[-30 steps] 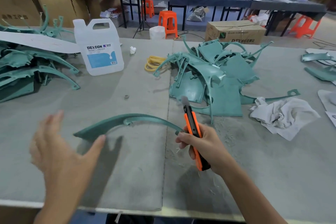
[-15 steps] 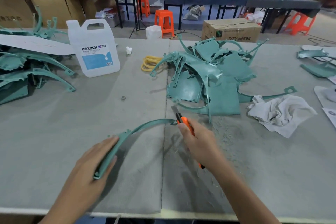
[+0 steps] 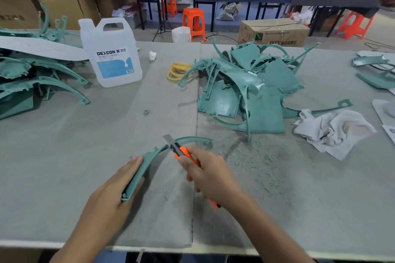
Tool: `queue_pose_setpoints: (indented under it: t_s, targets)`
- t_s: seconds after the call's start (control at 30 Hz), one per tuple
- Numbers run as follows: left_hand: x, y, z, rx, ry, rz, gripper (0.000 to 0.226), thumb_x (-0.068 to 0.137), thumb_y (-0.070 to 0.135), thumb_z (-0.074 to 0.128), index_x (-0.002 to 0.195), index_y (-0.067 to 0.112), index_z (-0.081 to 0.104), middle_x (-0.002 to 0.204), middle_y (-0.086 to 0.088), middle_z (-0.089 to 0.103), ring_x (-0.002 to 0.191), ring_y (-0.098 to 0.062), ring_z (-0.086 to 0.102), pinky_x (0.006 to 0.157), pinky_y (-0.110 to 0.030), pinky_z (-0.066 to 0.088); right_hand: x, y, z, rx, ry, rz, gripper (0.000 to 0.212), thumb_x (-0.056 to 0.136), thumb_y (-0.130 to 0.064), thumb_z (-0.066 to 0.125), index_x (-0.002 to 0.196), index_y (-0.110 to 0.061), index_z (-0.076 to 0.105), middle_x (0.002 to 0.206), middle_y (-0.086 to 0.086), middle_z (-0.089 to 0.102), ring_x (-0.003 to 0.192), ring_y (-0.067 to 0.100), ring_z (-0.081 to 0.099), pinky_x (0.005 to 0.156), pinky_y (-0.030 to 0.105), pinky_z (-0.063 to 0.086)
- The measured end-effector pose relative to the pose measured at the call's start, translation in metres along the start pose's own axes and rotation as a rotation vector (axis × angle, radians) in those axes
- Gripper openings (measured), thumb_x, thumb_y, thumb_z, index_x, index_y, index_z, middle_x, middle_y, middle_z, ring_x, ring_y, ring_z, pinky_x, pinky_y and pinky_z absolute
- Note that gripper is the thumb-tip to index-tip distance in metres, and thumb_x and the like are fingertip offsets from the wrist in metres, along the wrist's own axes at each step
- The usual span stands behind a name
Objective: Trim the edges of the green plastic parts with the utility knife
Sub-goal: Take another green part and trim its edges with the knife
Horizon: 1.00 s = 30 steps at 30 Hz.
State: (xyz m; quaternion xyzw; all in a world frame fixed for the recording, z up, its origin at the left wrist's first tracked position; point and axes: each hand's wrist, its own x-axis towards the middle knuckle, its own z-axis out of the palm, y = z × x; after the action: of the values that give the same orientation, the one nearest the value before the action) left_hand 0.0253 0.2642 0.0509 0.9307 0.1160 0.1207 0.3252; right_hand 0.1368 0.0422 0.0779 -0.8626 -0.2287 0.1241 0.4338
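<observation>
1. Near the front edge of the grey felt worktop [image 3: 64, 156], a person's left hand [image 3: 113, 194] is gripping the near end of a curved green plastic strip [image 3: 142, 168]. The fingers are wrapping along its outer side. The rest of the strip is arcing away and to the right, over the seam in the felt.
2. The right hand [image 3: 207, 175] is closing round an orange utility knife [image 3: 180, 150], with the forefinger lying along its back. The extended blade is crossing the strip about midway along the arc. Whether the edge is biting into the plastic cannot be told.
3. The main risk is that the blade is working near the left fingertips [image 3: 136, 159]. A slip off the narrow edge towards that hand would probably cut them.
4. A second risk is that the strip is being held at one end only, with its far end free. Under knife pressure it is likely to flex or spring, so the blade could gouge the part or leave a ragged edge.
5. Half a second earlier the blade was sitting at the strip's far tip. It is now further along the arc, closer to the left hand.
6. One second earlier the left hand was spread open and clear of the strip. It is now holding it.
7. Pale shavings [image 3: 263, 162] are lying to the right. A heap of green parts [image 3: 263, 113] is waiting behind, and another stack [image 3: 32, 79] is sitting far left.
</observation>
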Motion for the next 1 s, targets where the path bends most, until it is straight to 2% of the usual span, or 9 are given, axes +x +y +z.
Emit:
queue_pose_setpoints:
  t_s: [0.1,0.23,0.37,0.47,0.57,0.63,0.77,0.87,1.0]
  targets:
    - [0.000,-0.002,0.002,0.001,0.008,-0.004,0.051,0.097,0.037,0.060,0.140,0.059,0.044,0.128,0.058,0.027,0.130,0.014,0.033,0.110,-0.018,0.032,0.010,0.008,-0.014,-0.079,0.044,0.084,0.026,0.104,-0.044,0.049,0.100,-0.024,0.064,0.079,0.001,0.069,0.065,0.021,0.068,0.062,0.044,0.060]
    - [0.001,0.000,0.001,-0.029,0.015,-0.004,0.049,0.090,0.055,0.049,0.139,0.060,0.045,0.124,0.059,0.028,0.126,0.014,0.035,0.109,-0.022,0.036,0.013,0.033,-0.038,-0.163,0.095,0.254,0.027,0.105,-0.040,0.047,0.094,-0.020,0.062,0.067,0.006,0.070,0.052,0.024,0.069,0.056,0.040,0.060]
    - [0.005,-0.002,-0.007,-0.085,0.032,-0.025,0.047,0.089,0.057,0.050,0.136,0.064,0.046,0.132,0.040,0.043,0.127,-0.001,0.050,0.103,-0.026,0.043,0.018,0.040,-0.049,-0.267,0.084,0.352,0.032,0.107,-0.036,0.042,0.099,-0.012,0.061,0.074,0.010,0.073,0.060,0.028,0.072,0.065,0.042,0.062]
    - [0.005,0.000,-0.007,-0.081,0.018,-0.036,0.046,0.091,0.052,0.054,0.136,0.060,0.049,0.133,0.034,0.046,0.131,-0.007,0.052,0.105,-0.028,0.044,0.019,0.028,-0.043,-0.310,0.135,0.297,0.031,0.107,-0.036,0.040,0.101,-0.012,0.058,0.087,0.012,0.072,0.080,0.034,0.070,0.079,0.047,0.058]
    - [0.007,0.000,-0.003,-0.051,0.016,-0.027,0.045,0.096,0.042,0.060,0.138,0.056,0.050,0.131,0.036,0.045,0.133,-0.009,0.051,0.104,-0.028,0.044,0.009,0.004,-0.024,-0.125,0.171,0.167,0.019,0.107,-0.036,0.041,0.116,-0.024,0.053,0.086,0.006,0.068,0.075,0.028,0.069,0.071,0.048,0.060]
    - [0.011,-0.002,-0.004,-0.053,-0.005,-0.040,0.043,0.096,0.043,0.059,0.137,0.056,0.051,0.130,0.038,0.046,0.131,-0.008,0.053,0.099,-0.026,0.045,0.001,-0.010,-0.001,-0.060,0.134,0.043,0.025,0.107,-0.040,0.042,0.132,-0.039,0.042,0.079,-0.001,0.066,0.064,0.020,0.066,0.059,0.040,0.059]
    - [0.022,-0.004,-0.009,-0.127,-0.024,-0.087,0.039,0.095,0.051,0.056,0.134,0.057,0.054,0.134,0.030,0.057,0.130,-0.008,0.054,0.098,-0.027,0.044,0.006,-0.018,0.030,-0.099,0.121,-0.113,0.033,0.107,-0.041,0.041,0.139,-0.044,0.035,0.083,0.006,0.068,0.071,0.032,0.063,0.065,0.044,0.053]
    - [0.025,-0.002,-0.011,-0.183,-0.042,-0.113,0.040,0.095,0.053,0.056,0.134,0.057,0.054,0.135,0.030,0.057,0.132,-0.005,0.051,0.104,-0.027,0.042,0.021,0.001,0.018,-0.188,0.193,0.004,0.033,0.108,-0.035,0.041,0.140,-0.038,0.039,0.083,0.006,0.066,0.075,0.033,0.062,0.065,0.040,0.049]
    - [0.024,-0.001,-0.013,-0.205,-0.039,-0.130,0.041,0.094,0.057,0.053,0.135,0.059,0.052,0.135,0.031,0.057,0.132,-0.004,0.051,0.104,-0.027,0.042,0.037,0.033,-0.024,-0.403,0.171,0.259,0.025,0.108,-0.034,0.041,0.130,-0.024,0.047,0.114,0.016,0.069,0.104,0.040,0.064,0.082,0.044,0.046]
